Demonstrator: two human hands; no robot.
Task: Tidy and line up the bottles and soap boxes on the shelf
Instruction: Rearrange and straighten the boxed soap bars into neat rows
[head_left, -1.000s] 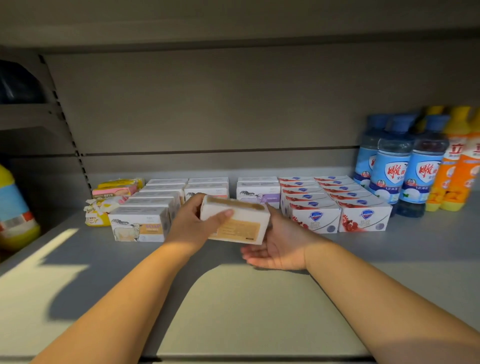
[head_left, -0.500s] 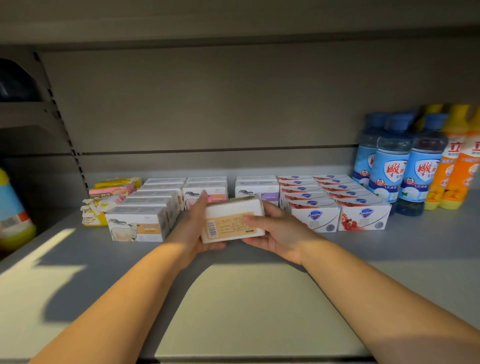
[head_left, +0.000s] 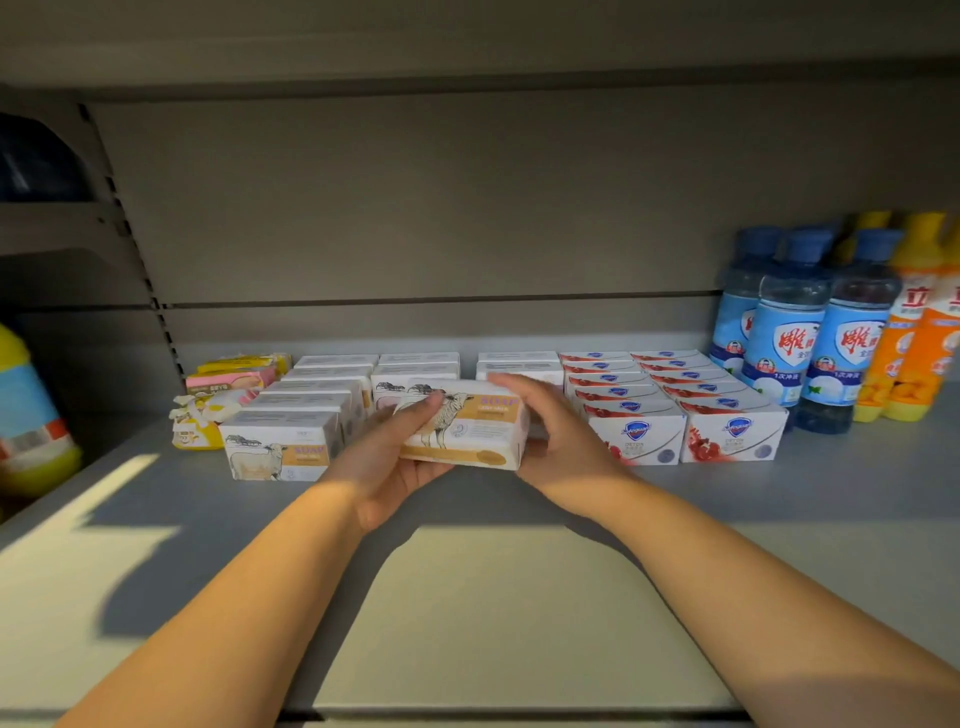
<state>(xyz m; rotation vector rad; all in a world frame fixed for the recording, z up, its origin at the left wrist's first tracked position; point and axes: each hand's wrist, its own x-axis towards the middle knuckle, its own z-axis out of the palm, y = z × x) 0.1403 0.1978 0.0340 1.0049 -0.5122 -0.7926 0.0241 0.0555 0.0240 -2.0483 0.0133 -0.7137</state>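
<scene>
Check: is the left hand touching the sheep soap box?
Touching. The head view shows the left hand gripping the soap box at its left end, thumb across its front.

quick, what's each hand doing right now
Left hand: grips the sheep soap box by its left end.
Right hand: grips the same box by its right end.

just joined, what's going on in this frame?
A person is tidying soap on a shelf. The left hand and the right hand grip a sheep-print soap box by its ends, printed face toward the camera, in front of the rows of matching white boxes. Red-and-white boxes sit in lines to the right, then blue bottles and orange bottles. The held box is not yet in a row.
</scene>
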